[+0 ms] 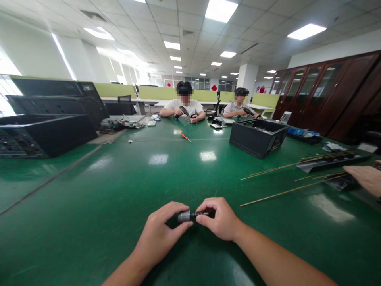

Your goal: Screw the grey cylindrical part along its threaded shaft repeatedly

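Low in the middle of the head view, a small cylindrical part (184, 216) lies level between my hands, just above or on the green tabletop. It has a wide grey body with a dark end, and a thin, dark, ribbed shaft on its right side. My left hand (162, 226) curls its thumb and fingers about the wide body. With thumb and fingertips, my right hand (222, 220) pinches the ribbed shaft; its far tip is partly hidden by that hand. The exact kind of part is too small to make out.
Thin brass-coloured rods (268, 197) lie at right, by another person's hand (366, 178). A black computer case (253, 139) stands beyond them. More dark cases (59, 135) are at left. An orange screwdriver (186, 138) lies mid-table. Two people sit opposite with power drills (184, 111).
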A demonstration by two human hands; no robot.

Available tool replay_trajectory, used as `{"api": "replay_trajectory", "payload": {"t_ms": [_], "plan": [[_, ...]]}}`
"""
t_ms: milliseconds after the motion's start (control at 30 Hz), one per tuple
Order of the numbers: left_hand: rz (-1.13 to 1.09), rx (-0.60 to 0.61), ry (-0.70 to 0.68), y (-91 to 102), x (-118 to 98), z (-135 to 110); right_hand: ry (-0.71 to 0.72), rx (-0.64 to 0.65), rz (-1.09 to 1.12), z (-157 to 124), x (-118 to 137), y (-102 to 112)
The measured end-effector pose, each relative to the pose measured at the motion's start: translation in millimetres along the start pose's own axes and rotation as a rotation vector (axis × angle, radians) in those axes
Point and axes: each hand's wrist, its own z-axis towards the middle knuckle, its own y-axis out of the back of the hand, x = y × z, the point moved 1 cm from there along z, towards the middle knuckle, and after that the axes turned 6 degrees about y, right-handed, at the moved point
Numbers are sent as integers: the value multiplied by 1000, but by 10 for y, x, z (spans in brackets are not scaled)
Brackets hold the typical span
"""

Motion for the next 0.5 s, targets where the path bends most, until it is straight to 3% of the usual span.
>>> {"api": "replay_trajectory", "payload": {"t_ms": [500], "plan": [[4, -7, -10, 6, -9, 9, 2, 1, -7, 7, -7, 0]]}}
